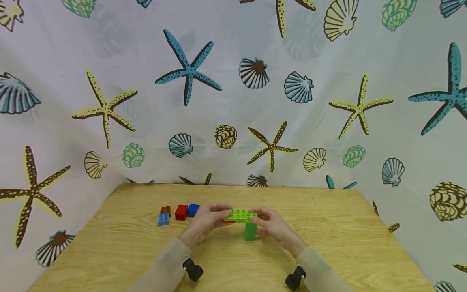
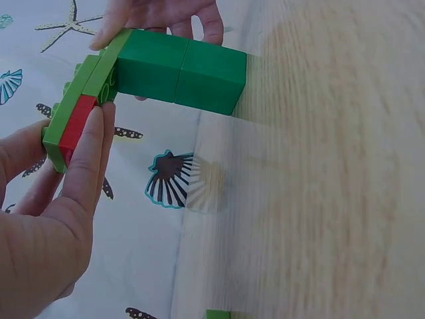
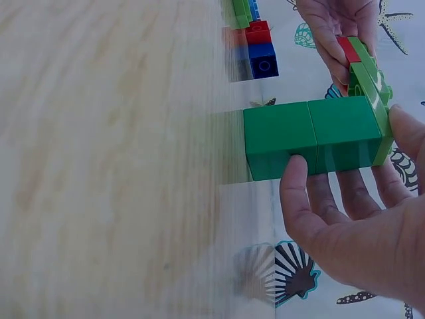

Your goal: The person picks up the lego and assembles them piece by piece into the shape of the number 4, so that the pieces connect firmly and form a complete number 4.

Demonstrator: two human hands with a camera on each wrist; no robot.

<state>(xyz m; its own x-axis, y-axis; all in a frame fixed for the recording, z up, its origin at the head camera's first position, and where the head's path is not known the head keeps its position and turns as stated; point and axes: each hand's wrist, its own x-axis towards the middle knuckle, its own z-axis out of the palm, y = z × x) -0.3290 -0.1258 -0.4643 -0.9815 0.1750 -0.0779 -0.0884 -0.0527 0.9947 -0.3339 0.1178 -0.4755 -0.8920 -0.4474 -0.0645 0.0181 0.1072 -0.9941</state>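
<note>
A structure of toy building bricks stands on the table between both hands. Two dark green bricks form an upright post. A long lime brick lies across the top and overhangs to the left, over a shorter lime brick and a red brick. My left hand pinches the overhanging end, thumb above and fingers under the red brick. At the post's end, my right hand holds the structure, its thumb at the lime top and its fingers against the dark green side.
Left of the hands lie a red brick, a dark blue brick, a light blue brick and a brown brick. The wooden table meets a shell-patterned cloth at its back and sides.
</note>
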